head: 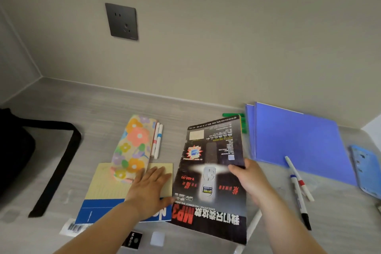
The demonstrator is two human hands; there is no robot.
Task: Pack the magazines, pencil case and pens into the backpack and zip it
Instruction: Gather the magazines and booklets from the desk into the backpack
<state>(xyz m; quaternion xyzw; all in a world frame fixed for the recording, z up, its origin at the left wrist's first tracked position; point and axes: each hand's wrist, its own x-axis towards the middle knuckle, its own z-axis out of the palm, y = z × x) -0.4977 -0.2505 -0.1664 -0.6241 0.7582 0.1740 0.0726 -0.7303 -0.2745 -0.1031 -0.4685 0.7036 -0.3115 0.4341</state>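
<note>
My right hand (250, 181) grips the right edge of a black magazine (212, 171) and tilts it up off the desk. My left hand (149, 187) lies flat, fingers spread, on a yellow-and-blue notepad (107, 192), next to the magazine's left edge. A floral pencil case (132, 146) lies partly on the notepad's far end. Two white pens (157, 140) lie along its right side. Two markers (299, 179) lie to the right of my right hand. The black backpack (14, 150) sits at the far left, its strap (59, 163) trailing over the desk.
Blue folders (296, 142) lie at the back right, with green items (237, 117) behind the magazine. A light blue packet (367, 171) sits at the right edge. Another white pen (252, 227) pokes out under the magazine. A wall socket (121, 21) is above the desk.
</note>
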